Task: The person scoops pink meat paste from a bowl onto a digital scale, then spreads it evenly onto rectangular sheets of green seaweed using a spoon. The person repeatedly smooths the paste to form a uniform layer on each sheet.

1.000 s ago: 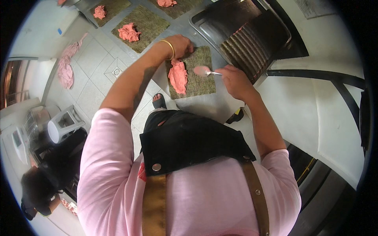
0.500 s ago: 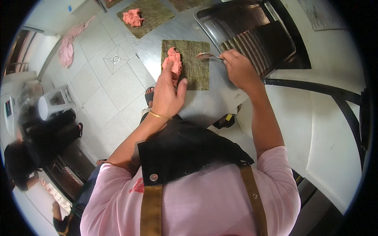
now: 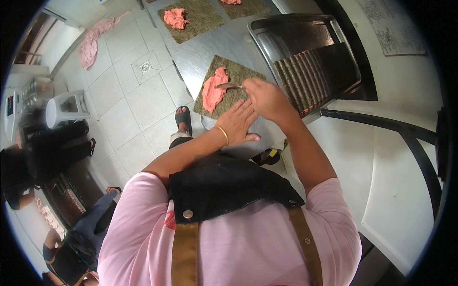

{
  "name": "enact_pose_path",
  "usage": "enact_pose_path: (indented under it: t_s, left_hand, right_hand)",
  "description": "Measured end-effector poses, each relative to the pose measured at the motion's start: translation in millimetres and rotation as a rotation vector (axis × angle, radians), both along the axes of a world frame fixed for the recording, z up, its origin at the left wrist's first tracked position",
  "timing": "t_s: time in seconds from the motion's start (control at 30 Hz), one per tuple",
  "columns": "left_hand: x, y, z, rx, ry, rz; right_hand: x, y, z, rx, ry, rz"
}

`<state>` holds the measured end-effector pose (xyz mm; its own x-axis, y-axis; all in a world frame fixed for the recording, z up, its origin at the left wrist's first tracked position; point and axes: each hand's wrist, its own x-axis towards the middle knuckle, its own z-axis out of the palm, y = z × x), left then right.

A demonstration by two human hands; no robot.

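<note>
A square seaweed sheet lies turned at an angle on the metal table. Pink paste is spread in a long strip along its left side. My right hand grips a metal spoon, whose bowl touches the right edge of the paste. Just below it, my left hand is open, fingers stretched out flat over the sheet's near right edge, thumb apart. The spoon's handle end is hidden in my right fist.
Right of the sheet stands a metal tray with a row of dark seaweed rolls. Farther up the table are a second seaweed sheet with a pink lump and a third sheet. A white stool and other people are at left.
The seaweed sheet has turned at an angle, and the paste is flatter and longer. My left hand left the paste for the sheet's near edge. The spoon moved left onto the paste.
</note>
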<state>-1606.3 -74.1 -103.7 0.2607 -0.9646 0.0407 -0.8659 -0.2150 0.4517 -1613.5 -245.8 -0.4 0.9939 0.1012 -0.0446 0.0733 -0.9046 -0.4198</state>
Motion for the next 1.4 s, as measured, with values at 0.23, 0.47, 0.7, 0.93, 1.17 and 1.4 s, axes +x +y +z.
enact_pose_path:
  t_s: [0.23,0.47,0.7,0.93,1.17,1.4]
  left_hand:
    - [5.7,0.7,7.7,0.145,-0.046,0.005]
    - [4.4,0.1,-7.8,-0.019,-0.072,0.071]
    - [6.5,-1.9,0.9,0.112,-0.060,0.017]
    - [4.9,1.4,-8.5,-0.001,-0.043,0.062]
    - [5.0,1.7,-10.7,-0.059,-0.039,0.071]
    - [4.0,0.1,-10.6,-0.046,-0.050,0.059]
  right_hand:
    - [-4.3,16.3,-14.0,0.013,0.027,-0.005]
    - [26.8,-11.3,-15.1,0.018,-0.083,-0.153]
    - [31.5,-4.8,-14.6,-0.083,0.026,0.029]
    - [56.3,-24.1,-7.0,0.040,-0.085,0.005]
    - [75.4,-37.9,-11.5,0.031,-0.110,0.014]
    - [76.1,-40.9,-17.8,-0.031,-0.079,0.051]
